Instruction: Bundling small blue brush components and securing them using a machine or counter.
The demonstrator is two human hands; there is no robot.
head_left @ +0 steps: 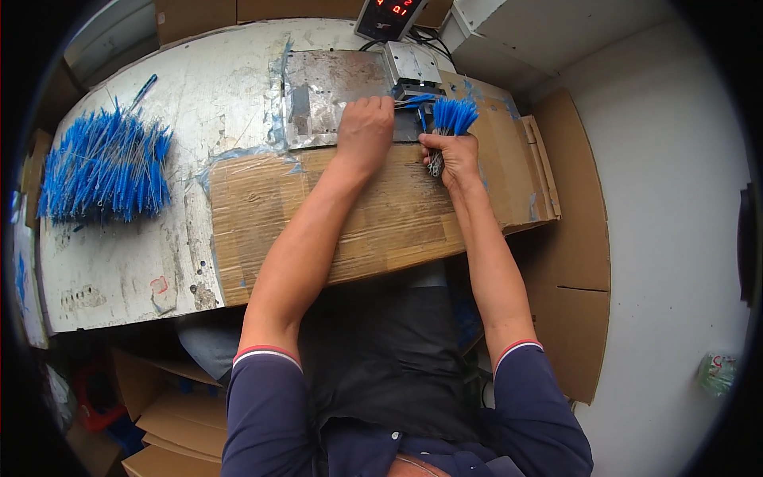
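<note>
At the far left of the table [191,87] lies one heap of blue brushes [107,167] with thin wire stems, too tangled to count; one slim dark pen-like stick [145,89] juts out at its far right side. Right of the heap, one metal plate [334,71] lies beyond a cardboard sheet [381,215], partly covered by the left hand [367,131]. That hand is curled, its fingertips hidden; a few blue-tipped stems show just right of its knuckles, but whether it grips them I cannot tell. Beyond stand one metal block [413,63] and one display [383,20], cut off by the far edge. Farther right, the right hand [462,155] is closed around one bundle of brushes [455,115], uncountable, blue ends beyond the thumb, looped wire ends sticking out on the near side.
</note>
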